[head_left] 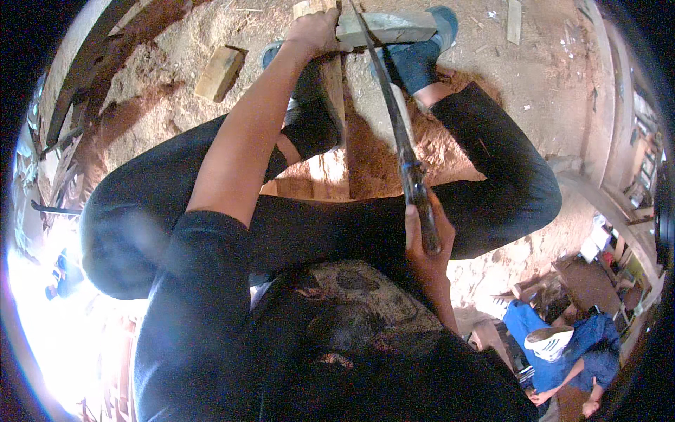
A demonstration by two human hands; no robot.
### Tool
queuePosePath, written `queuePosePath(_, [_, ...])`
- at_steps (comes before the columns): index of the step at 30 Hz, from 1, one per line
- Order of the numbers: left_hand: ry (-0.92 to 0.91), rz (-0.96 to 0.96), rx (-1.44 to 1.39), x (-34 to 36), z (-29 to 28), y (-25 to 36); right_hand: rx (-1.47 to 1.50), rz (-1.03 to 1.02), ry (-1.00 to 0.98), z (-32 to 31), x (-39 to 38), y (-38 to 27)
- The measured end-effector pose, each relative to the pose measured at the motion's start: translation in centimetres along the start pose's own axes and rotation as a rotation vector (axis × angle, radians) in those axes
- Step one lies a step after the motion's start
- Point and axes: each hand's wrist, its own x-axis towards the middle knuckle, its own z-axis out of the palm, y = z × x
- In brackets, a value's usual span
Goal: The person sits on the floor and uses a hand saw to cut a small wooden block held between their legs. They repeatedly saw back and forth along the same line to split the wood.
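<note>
My right hand (427,228) is wrapped around the dark handle of a handsaw (391,98). The long narrow blade points away from me and crosses over a pale wooden block (394,28) near its left end. Whether the teeth are in the wood I cannot tell. At that same end, my left hand (314,32) is closed with its fingers bent, holding the block down. Under the block runs a long board (337,162) between my legs. My right foot, in a blue shoe (443,28), is against the block's right end.
A short wood offcut (218,73) lies on the dusty ground to the left, and a thin strip (514,21) at the far right. Curved timbers (84,63) stand at the left edge. At lower right a person in blue (562,352) sits close by.
</note>
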Motion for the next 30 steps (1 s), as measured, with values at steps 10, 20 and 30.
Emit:
queuePosePath(10, [-0.013,0.004,0.074,0.9,-0.5,-0.4,-0.077,-0.174,0.070,2.7,3.6,0.7])
queuePosePath(20, [-0.002,0.037,0.016,-0.3,0.2,0.2,0.075,-0.225,0.020,4.5,10.6,0.8])
queuePosePath(30, [-0.002,0.046,0.024,1.0,0.4,0.4,0.117,-0.216,0.019,6.1,14.8,-1.1])
